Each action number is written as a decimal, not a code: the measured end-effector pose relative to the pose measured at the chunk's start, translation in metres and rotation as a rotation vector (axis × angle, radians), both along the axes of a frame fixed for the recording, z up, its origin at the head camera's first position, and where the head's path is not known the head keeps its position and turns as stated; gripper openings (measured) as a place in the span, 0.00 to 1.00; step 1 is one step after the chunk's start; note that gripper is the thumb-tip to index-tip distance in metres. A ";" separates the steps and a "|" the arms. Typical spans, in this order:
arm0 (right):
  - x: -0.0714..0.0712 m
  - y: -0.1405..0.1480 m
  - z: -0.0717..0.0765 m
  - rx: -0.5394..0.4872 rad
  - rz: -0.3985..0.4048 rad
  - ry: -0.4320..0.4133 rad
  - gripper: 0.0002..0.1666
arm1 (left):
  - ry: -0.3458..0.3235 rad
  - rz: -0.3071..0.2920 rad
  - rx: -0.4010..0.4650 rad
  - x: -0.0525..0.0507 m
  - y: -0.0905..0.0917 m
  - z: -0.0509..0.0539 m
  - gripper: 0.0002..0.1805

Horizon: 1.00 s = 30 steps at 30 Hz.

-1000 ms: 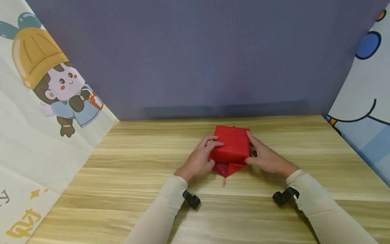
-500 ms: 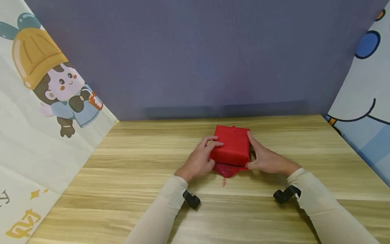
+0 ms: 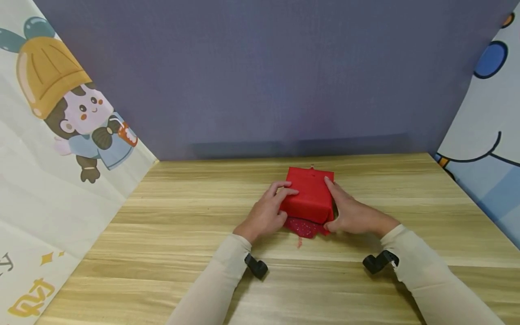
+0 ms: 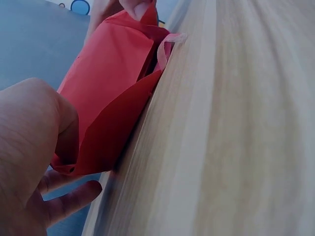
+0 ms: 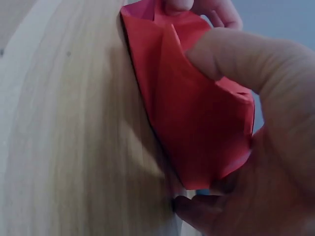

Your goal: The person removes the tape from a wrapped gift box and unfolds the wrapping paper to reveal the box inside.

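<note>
A box-shaped parcel in red paper (image 3: 310,192) lies on the table in the head view. Below its near end sticks out a speckled darker red flap (image 3: 302,227), and a pinkish ribbon end (image 3: 299,243) trails from it. My left hand (image 3: 264,214) holds the left side, two fingers over the top and the thumb at the near corner. On the right side, my right hand (image 3: 354,214) grips the parcel, its thumb pressing a folded side flap (image 5: 170,73). Loose paper stands away at the near left corner (image 4: 118,123). What lies inside the paper is hidden.
The wood-grain table (image 3: 183,239) ends at a grey-blue back panel (image 3: 260,81). Printed cloths with cartoon figures hang at the left (image 3: 24,189) and right (image 3: 487,117). A small pale bit (image 3: 312,167) shows behind the parcel.
The right hand has shifted slightly, its thumb moving inward along the near right corner and folding the paper there. More of the speckled flap shows. The left hand stays put.
</note>
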State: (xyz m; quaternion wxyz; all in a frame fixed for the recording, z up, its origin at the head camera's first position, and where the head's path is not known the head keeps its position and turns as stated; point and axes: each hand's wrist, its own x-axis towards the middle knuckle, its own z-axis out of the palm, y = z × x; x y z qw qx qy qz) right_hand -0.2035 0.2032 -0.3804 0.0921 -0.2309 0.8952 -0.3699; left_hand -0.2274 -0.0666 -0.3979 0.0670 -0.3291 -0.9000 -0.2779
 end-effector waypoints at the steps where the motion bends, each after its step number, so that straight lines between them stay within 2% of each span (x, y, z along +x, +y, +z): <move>1: 0.000 0.000 -0.001 -0.001 0.001 0.004 0.74 | -0.001 0.001 -0.002 0.000 0.000 0.000 0.35; 14: 0.001 0.010 -0.003 -0.016 -0.012 -0.079 0.76 | -0.006 0.010 0.000 0.000 -0.001 0.000 0.35; 21: -0.002 0.013 -0.003 0.011 -0.018 -0.063 0.75 | 0.018 0.018 -0.006 0.002 0.000 0.001 0.28; 25: -0.003 0.014 -0.004 0.029 -0.021 -0.031 0.73 | 0.032 0.006 0.029 0.003 0.001 0.000 0.28; 30: -0.002 0.015 -0.002 0.076 -0.035 0.021 0.69 | 0.086 -0.004 0.087 0.002 0.001 -0.002 0.24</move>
